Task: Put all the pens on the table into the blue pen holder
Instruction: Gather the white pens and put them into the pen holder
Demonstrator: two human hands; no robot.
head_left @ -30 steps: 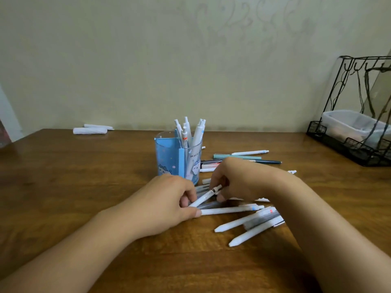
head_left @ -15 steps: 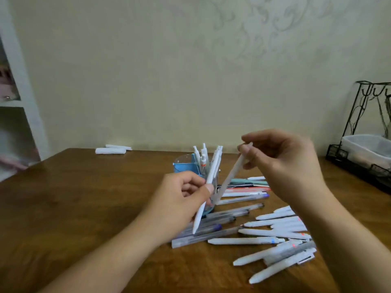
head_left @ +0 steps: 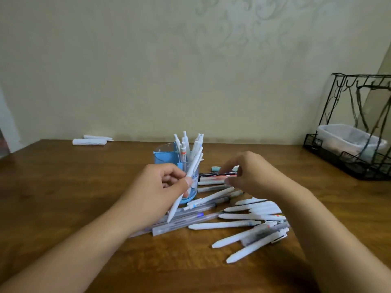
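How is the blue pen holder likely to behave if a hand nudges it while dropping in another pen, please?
The blue pen holder looks like thin, see-through plastic, so it is probably light and may slide on the smooth wooden table. The pens inside it lean to one side and stand well above its rim, so a sideways push might tip it.

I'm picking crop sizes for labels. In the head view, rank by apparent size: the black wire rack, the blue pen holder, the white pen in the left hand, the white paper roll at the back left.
1. black wire rack
2. blue pen holder, partly hidden by the left hand
3. and 4. white pen and white paper roll: unsure, since the pen is nearer the camera.
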